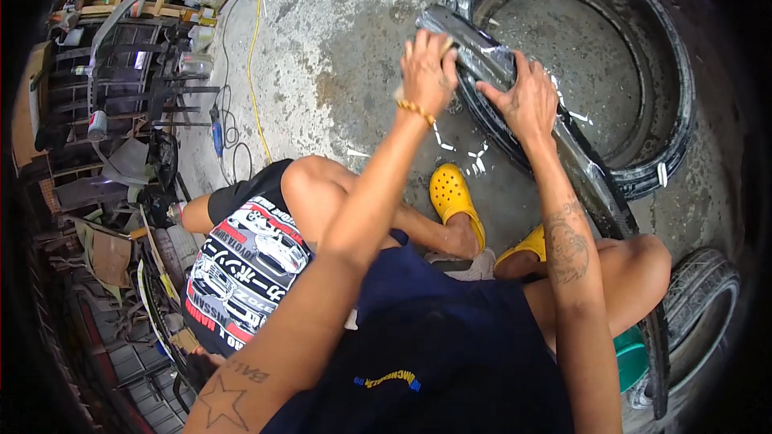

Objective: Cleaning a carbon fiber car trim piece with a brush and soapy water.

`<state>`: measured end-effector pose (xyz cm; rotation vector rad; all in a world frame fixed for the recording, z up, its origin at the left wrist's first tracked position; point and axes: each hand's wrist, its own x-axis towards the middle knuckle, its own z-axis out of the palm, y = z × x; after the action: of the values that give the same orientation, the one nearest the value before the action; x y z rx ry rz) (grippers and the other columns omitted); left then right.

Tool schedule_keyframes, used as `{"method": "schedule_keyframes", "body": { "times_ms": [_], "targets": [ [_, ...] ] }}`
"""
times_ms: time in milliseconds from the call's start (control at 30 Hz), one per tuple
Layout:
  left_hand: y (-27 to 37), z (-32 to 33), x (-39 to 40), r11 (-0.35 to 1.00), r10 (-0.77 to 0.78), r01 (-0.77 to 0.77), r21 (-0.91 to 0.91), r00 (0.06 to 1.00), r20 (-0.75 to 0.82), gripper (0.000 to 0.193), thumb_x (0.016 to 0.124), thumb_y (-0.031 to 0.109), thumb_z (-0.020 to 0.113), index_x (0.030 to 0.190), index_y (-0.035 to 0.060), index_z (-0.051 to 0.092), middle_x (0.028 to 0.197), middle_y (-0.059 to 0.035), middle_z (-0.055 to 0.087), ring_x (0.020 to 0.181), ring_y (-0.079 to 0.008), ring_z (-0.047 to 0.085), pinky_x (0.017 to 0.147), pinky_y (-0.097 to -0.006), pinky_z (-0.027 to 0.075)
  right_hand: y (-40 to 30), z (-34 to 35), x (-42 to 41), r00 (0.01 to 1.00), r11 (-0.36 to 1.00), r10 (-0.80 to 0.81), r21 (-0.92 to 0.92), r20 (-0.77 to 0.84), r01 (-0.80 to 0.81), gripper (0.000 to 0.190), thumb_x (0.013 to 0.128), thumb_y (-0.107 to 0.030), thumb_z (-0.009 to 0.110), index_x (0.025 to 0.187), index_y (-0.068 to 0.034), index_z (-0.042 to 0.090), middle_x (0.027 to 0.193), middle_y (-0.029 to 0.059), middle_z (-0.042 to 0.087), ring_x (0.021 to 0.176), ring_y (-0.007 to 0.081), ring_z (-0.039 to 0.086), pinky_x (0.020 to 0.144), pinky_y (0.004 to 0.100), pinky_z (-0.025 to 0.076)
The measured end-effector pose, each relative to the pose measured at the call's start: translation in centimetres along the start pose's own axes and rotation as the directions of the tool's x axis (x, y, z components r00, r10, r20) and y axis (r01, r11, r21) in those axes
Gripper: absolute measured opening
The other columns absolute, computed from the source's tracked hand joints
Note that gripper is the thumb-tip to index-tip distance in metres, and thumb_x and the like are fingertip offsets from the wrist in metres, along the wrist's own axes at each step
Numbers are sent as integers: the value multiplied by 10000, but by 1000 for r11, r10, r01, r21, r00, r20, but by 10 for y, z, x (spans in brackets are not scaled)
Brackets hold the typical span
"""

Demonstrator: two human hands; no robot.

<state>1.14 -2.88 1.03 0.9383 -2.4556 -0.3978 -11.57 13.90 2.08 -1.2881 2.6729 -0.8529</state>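
A long, glossy dark part, seemingly a car trim panel (582, 160), lies across a large tyre (678, 66) on the wet floor and runs back past my right knee. My left hand (427, 69) is near the panel's far end, its fingers bent around a pale, thin pad or cloth pressed on the surface; the pad is mostly hidden. Close beside it, my right hand (528, 93) lies over the panel, with thumb and fingers spread across its width, steadying it.
A second tyre (702, 289) and a green basin (631, 358) are at the right. Another person (247, 265) sits close on my left. Beyond are a yellow cord (252, 72), a blue power tool (216, 135) and cluttered racks (163, 42).
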Motion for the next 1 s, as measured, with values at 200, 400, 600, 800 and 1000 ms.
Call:
{"method": "schedule_keyframes", "body": {
  "times_ms": [200, 400, 600, 800, 1000],
  "targets": [
    [-4, 4, 0, 996, -35, 42, 80, 995, -89, 269, 927, 192, 659, 1157, 53, 686, 1261, -184, 579, 1129, -453, 566, 981, -576, 467, -1, -2, 0, 1000, 998, 16, 55, 23, -17, 832, 729, -535, 881, 1337, -23, 635, 1095, 225, 690, 1049, 386, 670, 919, 498, 503],
    [-6, 4, 4, 989, -68, 72, 133, 997, -34, 320, 928, 205, 656, 1207, 53, 687, 1311, -160, 560, 1214, -437, 526, 976, -563, 479, -1, -2, 1, 998, 999, 27, 45, 48, -29, 847, 727, -557, 877, 1334, -18, 635, 1110, 233, 687, 1058, 385, 672, 915, 494, 503],
    [0, 0, 5, 999, -27, 27, 34, 1000, 5, 327, 943, 196, 659, 1234, 47, 672, 1322, -167, 554, 1203, -446, 533, 979, -605, 465, 0, -1, -2, 999, 999, 9, 33, 47, -10, 870, 724, -556, 878, 1363, -24, 623, 1119, 226, 688, 1062, 384, 671, 926, 494, 500],
    [9, -4, 2, 993, -118, 117, 32, 993, 10, 278, 953, 197, 665, 1202, 79, 700, 1262, -138, 602, 1201, -433, 542, 977, -597, 461, 1, -2, -4, 1000, 999, 2, 32, 8, -2, 866, 722, -550, 878, 1353, -13, 625, 1088, 219, 692, 1045, 386, 674, 934, 494, 494],
    [16, -2, -4, 986, -115, 117, 121, 993, -28, 321, 945, 206, 667, 1244, 89, 672, 1309, -146, 568, 1199, -453, 539, 984, -590, 459, 3, 2, -5, 1000, 999, -20, 31, -19, 21, 869, 721, -569, 872, 1343, -13, 627, 1085, 215, 694, 1046, 382, 673, 912, 488, 501]
  ]
}}
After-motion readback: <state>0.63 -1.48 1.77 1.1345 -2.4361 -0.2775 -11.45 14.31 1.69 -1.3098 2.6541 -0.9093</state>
